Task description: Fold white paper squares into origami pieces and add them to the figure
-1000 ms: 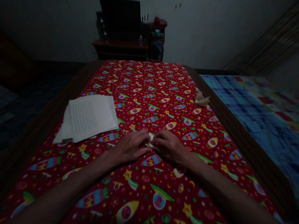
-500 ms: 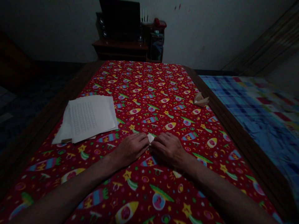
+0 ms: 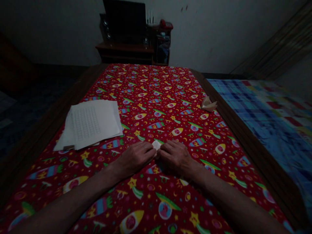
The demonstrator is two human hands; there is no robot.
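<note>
A small piece of folded white paper [image 3: 156,144] shows between my two hands, low over the red patterned cloth [image 3: 151,188]. From the left, my left hand [image 3: 139,156] pinches it with thumb and fingers together. My right hand [image 3: 175,155] grips its other side, fingers bent and closed. The fingertips of both hands nearly meet, and they cover most of the paper. To the left of my hands lies a stack of white sheets [image 3: 107,118], the top one printed with columns of small boxes. A folded brownish paper shape [image 3: 208,104] rests near the right edge.
The cloth covers a long table with dark wooden edges [image 3: 231,130]. Beyond its far end stand a black monitor [image 3: 124,21] and a red telephone [image 3: 166,24] on a wooden desk [image 3: 124,48]. A blue checked bedspread [image 3: 263,123] lies at the right.
The white paper between my hands shows a little more of a flat, squarish face than before. Both hands keep nearly the same place, with fingers shifted slightly.
</note>
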